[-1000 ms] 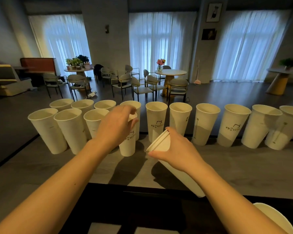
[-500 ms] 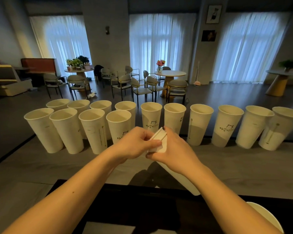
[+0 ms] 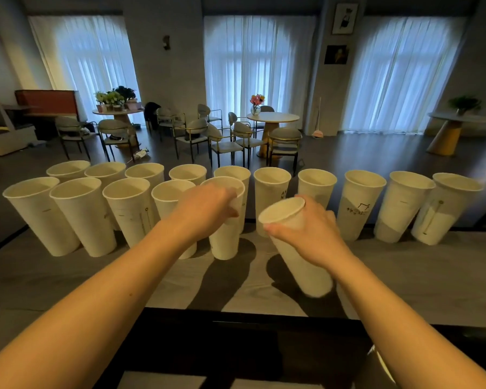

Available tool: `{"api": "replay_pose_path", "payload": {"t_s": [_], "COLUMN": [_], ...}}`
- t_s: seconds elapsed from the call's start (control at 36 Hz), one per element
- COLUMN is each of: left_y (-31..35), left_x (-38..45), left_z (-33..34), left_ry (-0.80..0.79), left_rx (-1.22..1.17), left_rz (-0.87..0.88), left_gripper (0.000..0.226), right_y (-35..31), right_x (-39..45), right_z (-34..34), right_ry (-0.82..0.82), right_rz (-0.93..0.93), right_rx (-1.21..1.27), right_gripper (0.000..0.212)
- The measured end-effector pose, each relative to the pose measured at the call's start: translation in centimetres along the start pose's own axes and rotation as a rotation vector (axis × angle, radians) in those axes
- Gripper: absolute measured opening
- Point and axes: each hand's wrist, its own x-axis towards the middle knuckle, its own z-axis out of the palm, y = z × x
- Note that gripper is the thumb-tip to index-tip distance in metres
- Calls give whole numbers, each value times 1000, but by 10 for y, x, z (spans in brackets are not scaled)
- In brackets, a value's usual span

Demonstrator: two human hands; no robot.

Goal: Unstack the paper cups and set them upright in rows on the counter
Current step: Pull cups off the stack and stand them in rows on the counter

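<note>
Several tall white paper cups stand upright in two rows on the grey counter [image 3: 404,276]: a back row [image 3: 362,206] spanning its width and a front row [image 3: 82,217] at the left. My left hand [image 3: 205,211] grips a single cup [image 3: 225,237] by its upper wall at the right end of the front row, its base on the counter. My right hand [image 3: 309,231] holds the remaining cup stack [image 3: 298,254] tilted, rim toward the left, just right of that cup.
The counter's dark front edge [image 3: 236,315] lies close to me. Another white rim [image 3: 382,363] shows at the lower right. Beyond the counter are chairs [image 3: 222,138], round tables [image 3: 272,119] with flowers, and curtained windows.
My left hand pulled one cup off the stack and carried it left and forward onto the counter at the end of the front row. The stack in my right hand tipped more upright.
</note>
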Motion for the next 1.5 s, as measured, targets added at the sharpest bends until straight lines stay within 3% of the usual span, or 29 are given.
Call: {"api": "replay_pose_path", "payload": {"t_s": [0.14, 0.36, 0.67, 0.83, 1.06, 1.33, 1.5], "left_y": [-4, -9, -11, -11, 28, 133, 203], "left_x": [4, 4, 5, 0, -18, -60, -79], "left_z": [21, 28, 27, 15, -8, 24, 62], "left_ry": [5, 56, 16, 86, 288, -27, -251], "left_rx": [66, 66, 29, -112, -121, -436, -569], "left_rz": [57, 80, 108, 103, 157, 162, 144], "left_gripper": [20, 23, 27, 55, 65, 53, 56], "right_y": [5, 9, 5, 0, -4, 41, 103], "right_x": [12, 29, 35, 26, -11, -92, -140], "right_z": [9, 28, 35, 21, -16, -60, -87], "right_ry": [29, 48, 52, -6, 19, -135, -79], "right_rz": [4, 60, 69, 131, 86, -5, -28], "right_rx": [281, 365, 382, 345, 280, -14, -257], "right_gripper": [89, 77, 88, 123, 113, 73, 89]}}
